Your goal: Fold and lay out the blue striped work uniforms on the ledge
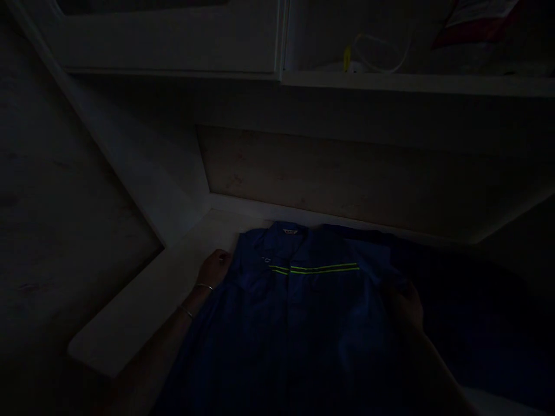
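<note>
A blue work shirt (312, 294) lies spread out, front side up, with its collar toward the back wall. Two yellow-green stripes cross its chest, and a small label shows inside the collar. My left hand (214, 268), with bangles at the wrist, is closed on the shirt's left edge near the shoulder. On the opposite side, my right hand (405, 303) pinches the shirt by the sleeve; its fingertips are dim in the shadow. The lower part of the shirt fades into darkness.
The shirt rests on a white shelf board (143, 300) with a rounded front corner. Dark blue cloth (468, 300) lies to the right. Overhead, a cabinet shelf (390, 82) holds a pale looped cord (392, 69) and a red-and-white packet (477, 23). The room is very dark.
</note>
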### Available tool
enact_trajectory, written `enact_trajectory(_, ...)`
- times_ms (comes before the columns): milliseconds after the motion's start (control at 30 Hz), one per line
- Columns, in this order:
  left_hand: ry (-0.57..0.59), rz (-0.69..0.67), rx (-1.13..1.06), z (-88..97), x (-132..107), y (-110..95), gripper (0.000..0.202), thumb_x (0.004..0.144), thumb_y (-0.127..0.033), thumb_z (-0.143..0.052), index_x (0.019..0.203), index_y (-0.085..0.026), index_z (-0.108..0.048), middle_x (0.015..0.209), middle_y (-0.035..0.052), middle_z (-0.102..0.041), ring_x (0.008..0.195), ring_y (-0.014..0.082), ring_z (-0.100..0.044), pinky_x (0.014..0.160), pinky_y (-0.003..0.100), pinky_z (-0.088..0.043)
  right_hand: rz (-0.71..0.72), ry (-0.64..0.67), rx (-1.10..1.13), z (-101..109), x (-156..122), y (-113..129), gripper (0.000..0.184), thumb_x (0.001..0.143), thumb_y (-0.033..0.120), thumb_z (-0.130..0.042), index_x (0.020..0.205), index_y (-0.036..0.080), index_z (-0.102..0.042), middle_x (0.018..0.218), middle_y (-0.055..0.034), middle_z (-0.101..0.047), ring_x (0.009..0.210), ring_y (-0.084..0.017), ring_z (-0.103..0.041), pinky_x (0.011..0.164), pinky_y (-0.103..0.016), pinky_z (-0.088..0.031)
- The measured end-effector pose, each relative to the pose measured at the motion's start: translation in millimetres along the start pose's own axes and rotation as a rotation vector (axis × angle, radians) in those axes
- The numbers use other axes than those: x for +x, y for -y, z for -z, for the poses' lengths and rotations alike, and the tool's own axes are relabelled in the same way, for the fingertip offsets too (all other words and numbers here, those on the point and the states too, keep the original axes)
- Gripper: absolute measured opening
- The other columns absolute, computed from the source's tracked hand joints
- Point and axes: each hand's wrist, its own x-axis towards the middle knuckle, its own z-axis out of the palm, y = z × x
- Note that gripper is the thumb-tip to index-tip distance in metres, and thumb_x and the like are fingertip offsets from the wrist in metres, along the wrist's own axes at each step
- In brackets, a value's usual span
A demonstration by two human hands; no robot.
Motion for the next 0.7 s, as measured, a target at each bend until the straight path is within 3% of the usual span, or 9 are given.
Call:
enact_trajectory(133, 0.100, 0.029, 0.047, -7.8, -3.3, -4.2, 0.057, 0.090, -0.065, -0.032, 0.090, -0.019, -0.066, 0.094, 0.0122, -0.074, 0.089, 0.0256, -0.070, 0.076, 0.033, -0.049, -0.093, -0.016, 0.102, -1.6, -4.2, 9.3, 0.065, 0.071, 0.055, -0.064, 0.125, 0.018, -0.061, 0.109, -0.0144, -0.069, 0.091, -0.031, -0.065, 0.077, -0.042, -0.049)
enact_trajectory(267, 0.163, 0.044, 0.099, -27.5, -4.4, -26.5, 0.065, 0.085, -0.071, -0.032, 0.080, -0.018, -0.069, 0.096, 0.0191, -0.073, 0.095, 0.0318, -0.069, 0.079, 0.038, -0.049, -0.127, -0.002, 0.079, -0.9, -9.3, 14.5, 0.066, 0.071, 0.053, -0.064, 0.128, 0.018, -0.060, 0.114, -0.0149, -0.067, 0.096, -0.032, -0.063, 0.080, -0.041, -0.047)
enact_trajectory(367, 0.244, 0.051, 0.082, -37.7, 2.7, -37.9, 0.051, 0.079, -0.064, -0.051, 0.071, -0.016, -0.068, 0.093, 0.0215, -0.073, 0.093, 0.0332, -0.069, 0.076, 0.038, -0.049, -0.086, 0.006, 0.082, 0.9, -12.4, 18.4, 0.066, 0.073, 0.053, -0.062, 0.128, 0.017, -0.060, 0.115, -0.0150, -0.067, 0.097, -0.031, -0.062, 0.079, -0.039, -0.046)
enact_trajectory(467, 0.323, 0.021, -0.026, -39.9, 10.8, -41.3, 0.026, 0.074, -0.042, -0.063, 0.063, -0.018, -0.065, 0.084, 0.0130, -0.075, 0.084, 0.0245, -0.070, 0.070, 0.029, -0.049, -0.059, 0.002, 0.094, 0.6, -11.6, 17.1, 0.065, 0.073, 0.053, -0.061, 0.127, 0.017, -0.060, 0.115, -0.0144, -0.067, 0.098, -0.031, -0.062, 0.080, -0.038, -0.046)
enact_trajectory(567, 0.344, 0.050, -0.175, -23.0, 21.5, -29.1, 0.020, 0.077, -0.036, -0.057, 0.074, -0.019, -0.067, 0.076, 0.0054, -0.073, 0.069, 0.0172, -0.069, 0.059, 0.023, -0.048, -0.057, 0.008, 0.080, -1.8, -8.1, 10.3, 0.065, 0.073, 0.053, -0.061, 0.128, 0.018, -0.060, 0.115, -0.0134, -0.068, 0.098, -0.031, -0.063, 0.080, -0.038, -0.046)
enact_trajectory(700, 0.186, 0.169, -0.253, 35.7, 49.3, 21.1, 0.026, 0.079, -0.034, -0.051, 0.092, -0.018, -0.066, 0.084, 0.0040, -0.074, 0.073, 0.0176, -0.070, 0.061, 0.025, -0.052, -0.055, -0.011, 0.085, -4.8, -5.2, 3.6, 0.067, 0.073, 0.054, -0.062, 0.129, 0.018, -0.059, 0.117, -0.0137, -0.068, 0.099, -0.031, -0.063, 0.082, -0.038, -0.047)
